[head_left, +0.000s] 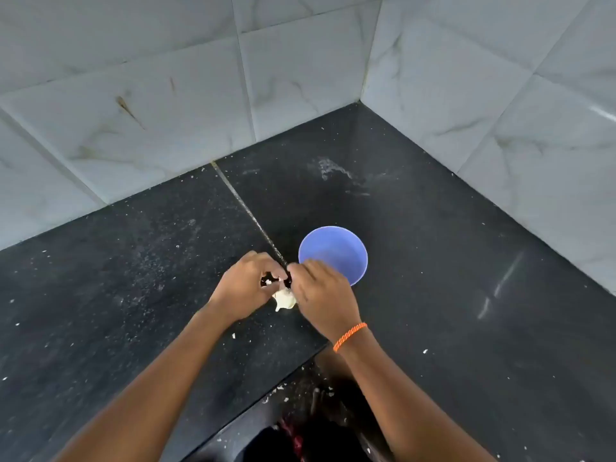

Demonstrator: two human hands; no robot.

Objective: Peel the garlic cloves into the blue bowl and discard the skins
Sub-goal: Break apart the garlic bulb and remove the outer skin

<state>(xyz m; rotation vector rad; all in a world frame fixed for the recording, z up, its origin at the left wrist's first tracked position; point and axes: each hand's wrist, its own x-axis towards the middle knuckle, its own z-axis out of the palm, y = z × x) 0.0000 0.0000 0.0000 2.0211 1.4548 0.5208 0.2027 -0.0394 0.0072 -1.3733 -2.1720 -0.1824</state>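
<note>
Left hand (pixel 245 288) and right hand (pixel 321 291) pinch a garlic clove (pixel 274 280); blue bowl (pixel 333 253) just beside.

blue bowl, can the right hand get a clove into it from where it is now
Probably yes: the round blue plastic bowl sits open-topped just beyond the right hand, with nothing lying between them; both hands are busy on the garlic.

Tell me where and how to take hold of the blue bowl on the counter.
Grip the blue bowl by its rim on the right or far side, thumb inside and fingers outside. It stands upright with its mouth open, and that side is bare counter. The near left edge is crowded: the right hand overlaps it while working garlic with the left hand.
</note>
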